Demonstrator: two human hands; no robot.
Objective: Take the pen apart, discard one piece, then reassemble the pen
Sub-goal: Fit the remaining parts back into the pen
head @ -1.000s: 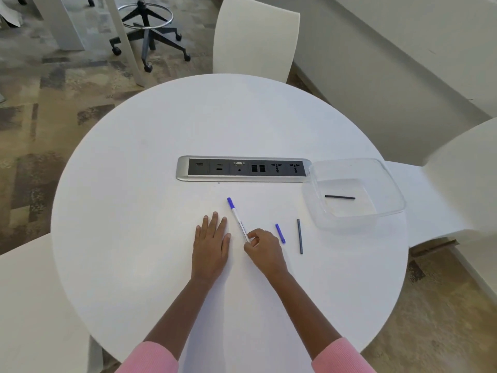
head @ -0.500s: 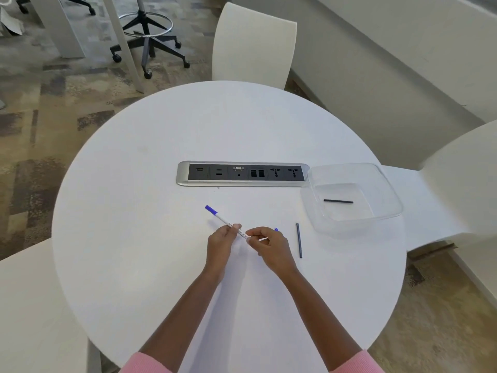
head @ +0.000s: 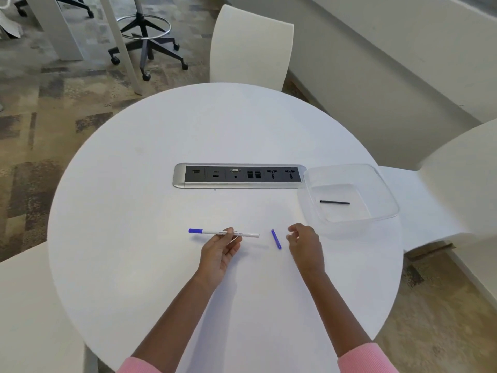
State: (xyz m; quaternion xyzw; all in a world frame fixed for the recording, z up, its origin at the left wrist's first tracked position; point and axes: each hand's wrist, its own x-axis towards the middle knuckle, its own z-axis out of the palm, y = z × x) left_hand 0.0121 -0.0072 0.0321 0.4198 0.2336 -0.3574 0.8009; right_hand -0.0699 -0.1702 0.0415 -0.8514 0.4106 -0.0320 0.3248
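White table (head: 129, 238); left hand (head: 219, 254) pinches pen barrel (head: 248, 234); right hand (head: 306, 246) curled, grip state unclear.

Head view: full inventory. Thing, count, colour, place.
round white table: 1, white, centre
recessed silver socket strip: 1, silver, table middle
clear plastic tub: 1, transparent, table's right
thin black rod: 1, black, inside tub
white pen with blue cap: 1, white, left grip
small blue pen piece: 1, blue, between grips
white chairs: 3, white, around table
wheeled stool: 1, black base, far left
left grip: 1, pink sleeve, holds pen
right grip: 1, pink sleeve, curled beside blue piece
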